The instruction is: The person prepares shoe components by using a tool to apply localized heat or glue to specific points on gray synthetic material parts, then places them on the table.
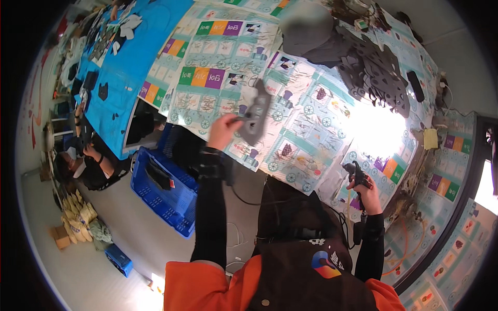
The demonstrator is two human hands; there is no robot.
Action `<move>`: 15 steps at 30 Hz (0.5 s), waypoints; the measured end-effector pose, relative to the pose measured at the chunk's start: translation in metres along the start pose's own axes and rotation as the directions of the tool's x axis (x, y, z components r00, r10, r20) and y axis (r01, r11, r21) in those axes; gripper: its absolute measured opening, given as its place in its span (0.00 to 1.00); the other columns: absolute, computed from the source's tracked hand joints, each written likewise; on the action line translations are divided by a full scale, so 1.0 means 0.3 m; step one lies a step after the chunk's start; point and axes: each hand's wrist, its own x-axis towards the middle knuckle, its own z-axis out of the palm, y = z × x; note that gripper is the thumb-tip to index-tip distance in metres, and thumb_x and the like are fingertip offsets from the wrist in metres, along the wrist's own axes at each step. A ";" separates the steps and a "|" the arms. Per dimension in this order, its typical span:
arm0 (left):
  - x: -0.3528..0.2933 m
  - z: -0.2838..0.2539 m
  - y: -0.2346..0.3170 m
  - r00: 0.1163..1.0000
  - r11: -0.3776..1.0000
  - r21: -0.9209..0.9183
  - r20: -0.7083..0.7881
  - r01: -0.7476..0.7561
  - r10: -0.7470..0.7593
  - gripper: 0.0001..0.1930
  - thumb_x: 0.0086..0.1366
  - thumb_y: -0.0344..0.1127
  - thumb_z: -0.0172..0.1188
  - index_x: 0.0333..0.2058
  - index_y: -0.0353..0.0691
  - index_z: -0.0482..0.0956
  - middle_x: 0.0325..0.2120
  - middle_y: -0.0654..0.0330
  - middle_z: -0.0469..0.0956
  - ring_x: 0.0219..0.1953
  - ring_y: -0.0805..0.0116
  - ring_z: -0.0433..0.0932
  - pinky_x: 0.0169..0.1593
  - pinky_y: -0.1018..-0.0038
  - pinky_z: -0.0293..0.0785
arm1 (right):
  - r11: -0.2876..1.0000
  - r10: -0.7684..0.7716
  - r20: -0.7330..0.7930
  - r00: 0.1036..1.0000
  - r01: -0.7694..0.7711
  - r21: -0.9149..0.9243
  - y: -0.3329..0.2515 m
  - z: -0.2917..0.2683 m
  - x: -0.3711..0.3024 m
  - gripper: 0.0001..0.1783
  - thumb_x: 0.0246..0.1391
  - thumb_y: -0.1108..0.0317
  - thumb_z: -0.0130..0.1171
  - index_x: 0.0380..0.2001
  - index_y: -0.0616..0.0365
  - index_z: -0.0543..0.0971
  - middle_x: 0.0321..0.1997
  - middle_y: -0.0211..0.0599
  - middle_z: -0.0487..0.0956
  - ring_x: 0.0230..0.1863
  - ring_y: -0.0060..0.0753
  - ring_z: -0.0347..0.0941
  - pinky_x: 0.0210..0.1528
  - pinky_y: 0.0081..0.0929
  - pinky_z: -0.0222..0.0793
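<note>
My left hand (222, 133) is closed on the edge of a flat dark grey cut-out piece (258, 115), long and pierced with holes. It tilts up above the patterned table cover (207, 98) and is slightly blurred. At the right front of the table, my right hand (369, 196) wraps round a black gun-shaped tool (354, 172), with a pale hose hanging below it. The tool's nose points away to the left, apart from the piece. Farther back lies a loose pile of similar dark grey pieces (371, 67).
A blurred round grey shape (306, 26) stands over the far table. A black oblong object (415, 86) lies right of the pile. Left are a blue table (140, 41), a blue crate (168, 197) on the floor, and another person's arm (98, 155). Cables hang near my waist.
</note>
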 end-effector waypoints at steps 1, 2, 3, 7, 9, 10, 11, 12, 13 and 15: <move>0.022 -0.111 -0.068 0.999 0.998 0.065 -0.045 -0.016 0.019 0.12 0.65 0.36 0.71 0.43 0.35 0.85 0.30 0.56 0.86 0.32 0.68 0.82 0.39 0.70 0.77 | 0.998 -0.053 0.002 0.999 0.053 0.026 0.003 0.020 0.008 0.16 0.48 0.77 0.57 0.44 0.63 0.79 0.32 0.32 0.83 0.34 0.26 0.79 0.41 0.25 0.76; 0.061 -0.174 -0.102 1.000 0.997 0.080 0.024 0.005 -0.007 0.13 0.65 0.38 0.71 0.42 0.36 0.84 0.29 0.56 0.85 0.30 0.66 0.81 0.37 0.68 0.76 | 0.998 -0.055 -0.015 0.998 0.056 0.034 0.014 0.015 0.015 0.16 0.48 0.77 0.57 0.44 0.63 0.79 0.32 0.32 0.83 0.34 0.26 0.79 0.41 0.25 0.76; 0.095 -0.186 -0.119 1.000 0.972 0.234 0.006 -0.008 0.007 0.14 0.65 0.41 0.71 0.41 0.36 0.84 0.27 0.55 0.83 0.28 0.61 0.81 0.36 0.66 0.75 | 1.000 0.006 0.001 1.000 -0.006 -0.005 0.029 -0.008 0.016 0.16 0.49 0.76 0.58 0.44 0.62 0.79 0.33 0.31 0.83 0.31 0.24 0.78 0.34 0.24 0.74; 0.125 -0.193 -0.222 0.943 0.727 0.684 -0.276 0.059 0.184 0.19 0.61 0.47 0.74 0.42 0.38 0.83 0.33 0.50 0.85 0.38 0.49 0.84 0.41 0.58 0.78 | 0.997 0.079 0.029 0.996 -0.080 0.016 0.094 0.006 0.044 0.17 0.53 0.74 0.57 0.48 0.57 0.79 0.32 0.28 0.83 0.27 0.20 0.75 0.20 0.22 0.68; 0.203 -0.056 -0.153 0.901 0.749 0.663 -0.327 0.006 0.283 0.22 0.62 0.48 0.74 0.45 0.38 0.82 0.34 0.50 0.85 0.39 0.49 0.84 0.43 0.59 0.79 | 0.989 0.149 0.007 0.989 -0.149 -0.009 0.034 0.005 0.016 0.17 0.54 0.74 0.57 0.48 0.58 0.78 0.33 0.28 0.83 0.30 0.20 0.75 0.22 0.22 0.70; 0.246 0.094 -0.077 0.947 0.875 0.484 -0.269 -0.024 0.175 0.23 0.62 0.48 0.73 0.47 0.37 0.82 0.34 0.51 0.86 0.39 0.50 0.84 0.44 0.59 0.79 | 0.988 0.156 -0.039 0.987 -0.156 0.002 0.044 -0.023 -0.001 0.17 0.54 0.74 0.57 0.48 0.58 0.78 0.33 0.28 0.83 0.30 0.20 0.75 0.22 0.22 0.70; 0.294 0.212 -0.008 0.969 0.960 0.272 -0.215 -0.062 0.124 0.23 0.63 0.49 0.73 0.48 0.37 0.82 0.34 0.51 0.86 0.39 0.52 0.85 0.44 0.62 0.79 | 0.986 0.167 -0.063 0.984 -0.167 -0.001 0.050 -0.032 -0.013 0.17 0.54 0.74 0.57 0.49 0.58 0.78 0.33 0.28 0.83 0.30 0.20 0.75 0.22 0.23 0.70; 0.359 0.292 0.032 0.989 0.995 0.084 -0.131 -0.061 0.072 0.24 0.64 0.50 0.72 0.48 0.37 0.82 0.35 0.53 0.86 0.40 0.56 0.85 0.45 0.63 0.79 | 0.985 0.172 -0.070 0.983 -0.173 -0.006 0.049 -0.029 -0.018 0.17 0.54 0.74 0.57 0.49 0.58 0.78 0.33 0.28 0.83 0.30 0.20 0.75 0.22 0.23 0.70; 0.430 0.424 0.108 0.995 0.994 0.113 -0.095 -0.013 0.024 0.27 0.63 0.51 0.73 0.50 0.34 0.81 0.37 0.52 0.87 0.42 0.59 0.86 0.46 0.64 0.79 | 0.980 0.198 -0.119 0.973 -0.193 0.049 0.069 -0.049 -0.039 0.18 0.54 0.74 0.57 0.49 0.58 0.78 0.32 0.29 0.82 0.31 0.21 0.75 0.22 0.22 0.70; 0.615 0.490 0.089 0.978 0.995 -0.097 -0.210 -0.035 0.014 0.37 0.63 0.52 0.74 0.58 0.26 0.75 0.40 0.49 0.87 0.40 0.64 0.84 0.46 0.71 0.78 | 0.983 0.174 -0.085 0.981 -0.168 0.066 0.068 -0.027 -0.038 0.18 0.54 0.75 0.56 0.50 0.58 0.78 0.33 0.29 0.82 0.32 0.21 0.76 0.22 0.22 0.69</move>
